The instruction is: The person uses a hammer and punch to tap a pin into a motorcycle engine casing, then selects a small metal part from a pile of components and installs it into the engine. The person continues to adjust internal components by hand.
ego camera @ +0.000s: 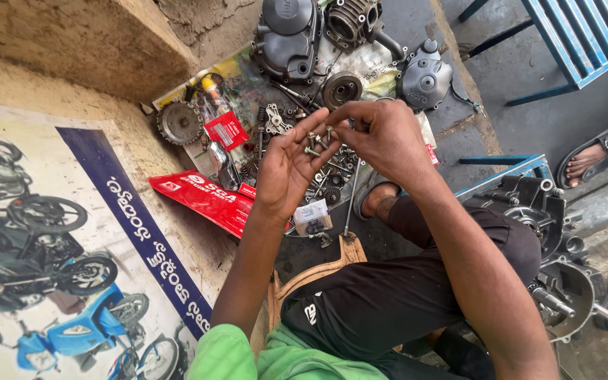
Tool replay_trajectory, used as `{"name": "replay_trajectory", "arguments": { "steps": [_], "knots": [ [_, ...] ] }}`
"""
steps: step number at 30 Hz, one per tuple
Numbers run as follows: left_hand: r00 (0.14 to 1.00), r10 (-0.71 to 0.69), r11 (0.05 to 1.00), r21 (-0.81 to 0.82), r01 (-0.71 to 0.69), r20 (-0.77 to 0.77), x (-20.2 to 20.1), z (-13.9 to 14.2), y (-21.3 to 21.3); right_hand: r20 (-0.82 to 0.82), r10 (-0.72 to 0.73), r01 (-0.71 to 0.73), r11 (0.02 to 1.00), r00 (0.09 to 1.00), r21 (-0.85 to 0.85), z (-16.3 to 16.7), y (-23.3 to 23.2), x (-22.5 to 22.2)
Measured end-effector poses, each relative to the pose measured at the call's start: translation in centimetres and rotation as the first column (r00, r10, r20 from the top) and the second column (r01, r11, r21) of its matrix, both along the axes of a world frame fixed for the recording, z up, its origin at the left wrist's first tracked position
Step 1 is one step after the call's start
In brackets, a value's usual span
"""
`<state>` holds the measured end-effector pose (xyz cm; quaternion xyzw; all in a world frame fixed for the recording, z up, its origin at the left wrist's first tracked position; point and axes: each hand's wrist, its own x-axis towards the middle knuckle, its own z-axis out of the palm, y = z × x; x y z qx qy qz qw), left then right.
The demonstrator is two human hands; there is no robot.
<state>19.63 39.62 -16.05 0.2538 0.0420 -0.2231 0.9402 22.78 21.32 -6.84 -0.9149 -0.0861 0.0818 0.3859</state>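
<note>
My left hand (288,171) is held palm up over the floor, cupping several small metal bolts (316,143) on its fingers. My right hand (378,137) hovers just right of it, its fingertips pinched on one of the bolts at the top of the left fingers. Below both hands, loose screws and small engine parts (276,121) lie scattered on a plastic sheet. A small clear packet (313,216) lies under the left wrist.
Dark engine covers (286,39), a finned cylinder (352,20), a sprocket (179,123) and a red carton (205,199) lie ahead. An engine crankcase (554,232) sits at right by my knee. Another person's sandalled foot (592,158) and a blue metal frame (571,42) are at right.
</note>
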Motion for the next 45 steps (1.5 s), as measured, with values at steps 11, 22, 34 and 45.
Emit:
{"name": "replay_trajectory", "arguments": {
  "steps": [11,22,34,45],
  "knots": [
    [0.999,-0.03,0.999,0.022,0.03,-0.037,-0.1,0.2,0.1,-0.025,0.01,-0.009,0.999,1.0,0.046,-0.4,-0.7,0.1],
    [0.999,-0.044,0.988,0.147,0.041,0.016,0.0,1.5,0.2,-0.101,0.017,-0.011,0.998,0.995,0.06,-0.6,-0.9,0.0],
    [0.999,-0.044,0.685,0.728,0.026,0.006,0.5,-10.9,0.0,0.165,0.067,-0.071,0.997,0.984,0.019,-1.9,-2.1,-0.6],
    [0.977,0.151,0.007,0.989,0.151,-0.15,-0.1,-25.5,-1.5,0.095,-0.169,0.14,0.957,0.981,0.255,-2.2,-5.6,-0.8]
  ]
}}
